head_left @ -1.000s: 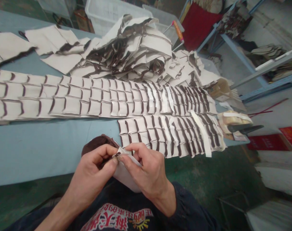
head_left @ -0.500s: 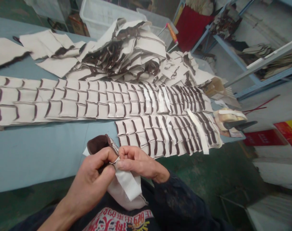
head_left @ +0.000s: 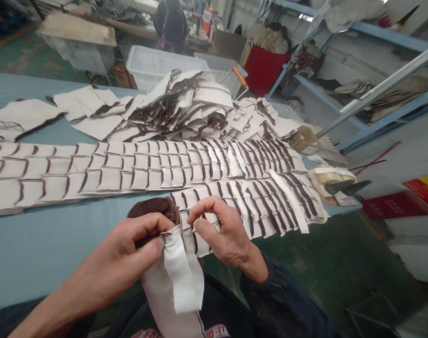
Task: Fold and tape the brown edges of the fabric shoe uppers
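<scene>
My left hand (head_left: pixel 129 253) pinches the top edge of a white fabric piece with a brown lining (head_left: pixel 153 209); a white paper strip (head_left: pixel 180 274) hangs down from it over my lap. My right hand (head_left: pixel 221 230) sits just right of it, thumb and forefinger curled close together, over the near edge of a row of overlapping white pieces with brown trim (head_left: pixel 249 202). I cannot tell whether those fingers hold anything.
Long rows of overlapped white-and-brown pieces (head_left: pixel 129 166) cover the blue table (head_left: pixel 41 239). Behind them lies a loose heap of pieces (head_left: pixel 185 105). Black scissors (head_left: pixel 347 187) rest on a tape roll at the right end. White bins, blue shelving and a person stand farther back.
The white strip has come free and now hangs loose from the piece. My right hand has let go of it and moved up right. The view has tilted upward.
</scene>
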{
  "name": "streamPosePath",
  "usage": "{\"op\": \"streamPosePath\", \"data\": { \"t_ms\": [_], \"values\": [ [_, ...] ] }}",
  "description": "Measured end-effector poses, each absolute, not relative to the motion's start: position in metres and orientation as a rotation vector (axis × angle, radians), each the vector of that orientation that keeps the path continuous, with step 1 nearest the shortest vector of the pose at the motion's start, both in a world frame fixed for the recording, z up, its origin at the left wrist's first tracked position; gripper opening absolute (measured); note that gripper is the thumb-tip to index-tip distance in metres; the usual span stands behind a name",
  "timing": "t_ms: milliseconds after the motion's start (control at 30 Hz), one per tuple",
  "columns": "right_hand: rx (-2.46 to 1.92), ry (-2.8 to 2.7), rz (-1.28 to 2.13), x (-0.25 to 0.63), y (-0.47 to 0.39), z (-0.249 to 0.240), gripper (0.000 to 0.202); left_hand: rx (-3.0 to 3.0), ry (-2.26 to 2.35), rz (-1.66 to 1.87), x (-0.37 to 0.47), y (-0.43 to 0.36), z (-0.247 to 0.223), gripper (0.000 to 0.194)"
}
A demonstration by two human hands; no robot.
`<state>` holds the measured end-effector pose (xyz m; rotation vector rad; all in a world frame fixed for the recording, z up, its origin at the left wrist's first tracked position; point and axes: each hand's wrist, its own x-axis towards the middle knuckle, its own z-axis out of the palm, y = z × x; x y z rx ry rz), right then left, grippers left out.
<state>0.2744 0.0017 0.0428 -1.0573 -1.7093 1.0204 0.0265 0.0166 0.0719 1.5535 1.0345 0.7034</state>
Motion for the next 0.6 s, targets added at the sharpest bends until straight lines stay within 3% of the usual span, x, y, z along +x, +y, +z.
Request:
{"op": "streamPosePath", "data": {
  "t_ms": [133,267,400,600],
  "values": [
    [-0.742,-1.977,0.733,0.269,0.012,0.065,0.041,1.693,0.973,0.642,0.020,0.020,0.099,0.028],
    [-0.712,-2.218,0.623,0.260,0.022,0.075,0.031,1.790,0.945,0.670,0.020,0.013,0.116,0.027],
    [-0.779,-2.275,0.814,0.255,0.017,0.079,0.050,1.766,1.000,0.733,0.015,-0.003,0.106,0.025],
    [-0.819,-2.160,1.134,0.251,0.004,0.086,0.044,1.785,1.069,0.717,0.009,-0.014,0.100,0.022]
  ]
}}
